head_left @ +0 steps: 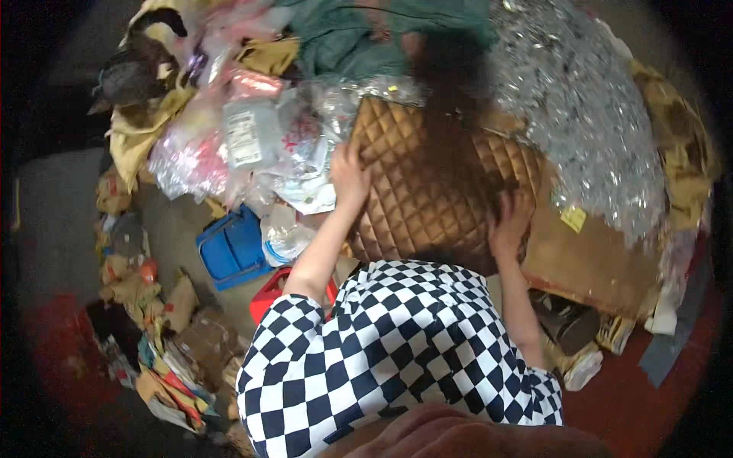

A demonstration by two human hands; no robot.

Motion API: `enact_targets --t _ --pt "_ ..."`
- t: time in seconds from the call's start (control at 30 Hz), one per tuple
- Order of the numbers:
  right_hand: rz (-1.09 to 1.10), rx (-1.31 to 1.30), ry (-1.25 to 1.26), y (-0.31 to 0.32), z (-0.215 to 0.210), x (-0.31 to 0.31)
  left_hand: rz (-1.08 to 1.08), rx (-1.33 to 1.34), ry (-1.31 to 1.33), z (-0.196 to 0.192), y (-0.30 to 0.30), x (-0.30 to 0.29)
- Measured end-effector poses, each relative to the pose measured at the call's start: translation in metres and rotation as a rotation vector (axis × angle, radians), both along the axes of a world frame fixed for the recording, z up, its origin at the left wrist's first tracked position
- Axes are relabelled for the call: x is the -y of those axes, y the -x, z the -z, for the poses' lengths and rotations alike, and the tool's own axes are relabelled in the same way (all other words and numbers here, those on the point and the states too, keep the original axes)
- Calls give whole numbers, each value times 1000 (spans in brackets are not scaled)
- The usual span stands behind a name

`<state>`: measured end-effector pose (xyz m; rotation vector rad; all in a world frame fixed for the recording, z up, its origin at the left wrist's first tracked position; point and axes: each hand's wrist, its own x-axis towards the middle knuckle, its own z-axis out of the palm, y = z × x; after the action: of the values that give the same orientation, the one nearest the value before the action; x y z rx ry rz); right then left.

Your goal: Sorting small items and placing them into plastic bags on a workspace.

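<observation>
A brown, shiny quilted piece (412,191), stitched in diamonds and cushion-like, lies in front of my body. My left hand (350,179) grips its left edge, with the fingers pointing away from me. At the lower right edge, my right hand (511,223) holds it with bent fingers, partly in shadow. A dark blurred shape (454,84) covers the piece's upper middle, and I cannot make out what it is. Beneath and to the right of the quilted piece is a brown board-like surface (595,267) with a small yellow label (573,218) on it.
Clear plastic packages (252,133) are heaped at the far left, beside green cloth (328,38). A big pile of silvery clear wrappers (580,107) spreads at the far right. A blue plastic stool or crate (233,248) and a red plastic item (271,294) stand left of me.
</observation>
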<state>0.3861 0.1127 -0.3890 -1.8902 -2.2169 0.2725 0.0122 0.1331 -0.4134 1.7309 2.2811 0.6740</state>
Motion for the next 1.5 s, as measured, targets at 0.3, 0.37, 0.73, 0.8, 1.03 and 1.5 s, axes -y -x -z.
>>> enact_targets --t 0.3,0.37,0.73,0.8,1.03,1.5 --pt "-118 213 277 27 32 37 436 -282 156 16 7 79" --pt "-64 313 299 35 34 33 426 -292 182 20 13 76" --pt "-23 407 410 62 39 39 -190 164 -452 -155 194 57" --pt "-54 494 402 66 52 37 -451 -79 -658 -153 300 59" --pt "167 435 455 79 56 18 -585 -446 -605 -180 444 -6" --pt "152 499 498 91 80 -13 -434 -421 -642 -157 463 -28"
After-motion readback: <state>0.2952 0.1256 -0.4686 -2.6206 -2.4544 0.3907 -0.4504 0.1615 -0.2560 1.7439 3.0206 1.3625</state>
